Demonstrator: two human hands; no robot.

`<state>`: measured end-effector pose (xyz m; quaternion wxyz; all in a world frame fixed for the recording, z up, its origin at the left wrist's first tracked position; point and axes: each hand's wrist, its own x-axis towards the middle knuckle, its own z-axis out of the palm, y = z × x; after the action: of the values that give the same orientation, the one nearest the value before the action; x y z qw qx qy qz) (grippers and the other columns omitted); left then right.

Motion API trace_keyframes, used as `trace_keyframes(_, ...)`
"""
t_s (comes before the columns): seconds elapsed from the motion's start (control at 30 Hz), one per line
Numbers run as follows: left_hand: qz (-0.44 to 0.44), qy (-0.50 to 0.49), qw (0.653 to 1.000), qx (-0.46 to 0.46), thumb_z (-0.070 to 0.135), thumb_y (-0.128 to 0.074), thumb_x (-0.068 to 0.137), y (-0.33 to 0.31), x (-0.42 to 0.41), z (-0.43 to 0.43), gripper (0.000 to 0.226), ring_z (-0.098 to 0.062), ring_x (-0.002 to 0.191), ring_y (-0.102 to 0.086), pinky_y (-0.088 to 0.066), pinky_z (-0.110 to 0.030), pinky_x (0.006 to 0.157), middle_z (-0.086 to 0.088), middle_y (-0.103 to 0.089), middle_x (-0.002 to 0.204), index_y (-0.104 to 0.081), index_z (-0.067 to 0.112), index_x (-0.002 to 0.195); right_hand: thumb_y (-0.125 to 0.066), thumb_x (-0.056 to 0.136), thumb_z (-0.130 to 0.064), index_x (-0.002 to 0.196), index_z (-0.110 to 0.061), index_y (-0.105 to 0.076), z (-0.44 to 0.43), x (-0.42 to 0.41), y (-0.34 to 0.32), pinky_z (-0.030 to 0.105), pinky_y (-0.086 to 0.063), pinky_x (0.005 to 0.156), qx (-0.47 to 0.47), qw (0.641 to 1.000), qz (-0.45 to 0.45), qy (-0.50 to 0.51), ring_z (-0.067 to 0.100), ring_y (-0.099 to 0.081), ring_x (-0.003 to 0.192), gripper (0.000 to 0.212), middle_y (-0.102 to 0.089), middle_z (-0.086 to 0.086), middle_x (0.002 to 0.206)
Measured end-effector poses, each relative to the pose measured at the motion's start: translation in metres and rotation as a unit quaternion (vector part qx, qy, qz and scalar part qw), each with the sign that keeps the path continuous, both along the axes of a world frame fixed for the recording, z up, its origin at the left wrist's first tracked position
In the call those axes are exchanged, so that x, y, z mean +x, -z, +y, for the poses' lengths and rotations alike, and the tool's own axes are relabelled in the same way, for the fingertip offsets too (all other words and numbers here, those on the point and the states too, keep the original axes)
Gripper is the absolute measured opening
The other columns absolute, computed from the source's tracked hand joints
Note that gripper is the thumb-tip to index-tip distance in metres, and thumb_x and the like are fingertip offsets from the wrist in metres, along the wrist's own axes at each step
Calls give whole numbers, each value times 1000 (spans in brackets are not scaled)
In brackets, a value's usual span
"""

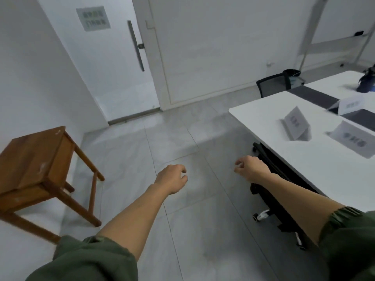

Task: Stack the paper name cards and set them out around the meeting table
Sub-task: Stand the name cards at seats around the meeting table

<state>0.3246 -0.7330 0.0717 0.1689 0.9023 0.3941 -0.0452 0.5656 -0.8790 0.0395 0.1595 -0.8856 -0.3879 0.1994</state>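
Three folded paper name cards stand on the white meeting table (263, 122) at the right: one (297, 123) near the table's corner, one (353, 138) closer to the right edge of the view, and one (350, 104) farther back. My left hand (171, 178) hangs over the floor with fingers loosely curled, holding nothing. My right hand (250, 167) hovers just left of the table's edge, fingers also loosely curled and empty. Both hands are apart from the cards.
A wooden stool (38, 165) stands against the left wall. A white door (113, 57) is ahead. A black chair base with castors (274, 199) sits under the table. Another black chair (273, 85) and a dark blue object (366, 82) lie at the far end.
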Motion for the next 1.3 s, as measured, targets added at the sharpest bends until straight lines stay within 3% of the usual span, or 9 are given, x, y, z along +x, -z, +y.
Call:
trace_keyframes(0.23, 0, 45, 999, -9, 32, -48, 96, 12, 96, 129, 37, -26, 106, -60, -50, -37, 89, -8, -64, 119, -57, 17, 129, -59, 91, -38, 124, -23, -62, 109, 79, 11, 31, -51, 84, -4, 1000, -2, 25, 20, -64, 104, 37, -69, -2, 118)
trace_keyframes(0.43, 3, 133, 991, -3, 31, -48, 95, 15, 198, 245, 35, -28, 104, -60, -51, -36, 86, -9, -65, 116, -60, 16, 124, -59, 89, -38, 120, -25, -64, 187, 160, 18, 32, -49, 89, -12, 994, 1, 111, 22, -60, 108, 34, -66, -2, 121)
trace_keyframes(0.57, -1, 189, 982, 14, 32, -49, 94, 4, 282, 308, 35, -29, 107, -60, -50, -35, 88, -10, -66, 118, -61, 17, 123, -61, 89, -38, 118, -27, -65, 223, 208, 9, 29, -44, 82, 13, 983, 2, 181, 22, -59, 106, 32, -66, -2, 119)
trace_keyframes(0.97, 26, 344, 938, -34, 32, -50, 96, 47, 523, 324, 37, -29, 112, -59, -47, -33, 90, -10, -63, 124, -58, 15, 128, -64, 88, -41, 114, -25, -66, 201, 386, 48, 33, -51, 86, 12, 934, 43, 354, 14, -62, 89, 31, -68, -7, 94)
trace_keyframes(1.2, 65, 389, 917, -53, 34, -47, 95, 66, 652, 323, 37, -24, 113, -55, -47, -37, 93, -5, -63, 121, -55, 21, 129, -61, 91, -37, 123, -21, -64, 180, 493, 56, 34, -50, 91, 3, 912, 18, 410, 24, -62, 107, 36, -66, 2, 123)
trace_keyframes(1.3, 89, 409, 906, -62, 34, -47, 95, 80, 695, 317, 38, -23, 112, -56, -47, -36, 92, -4, -63, 121, -54, 21, 130, -62, 90, -39, 124, -24, -63, 168, 522, 60, 36, -54, 87, -12, 890, 11, 455, 24, -65, 100, 37, -68, 3, 120)
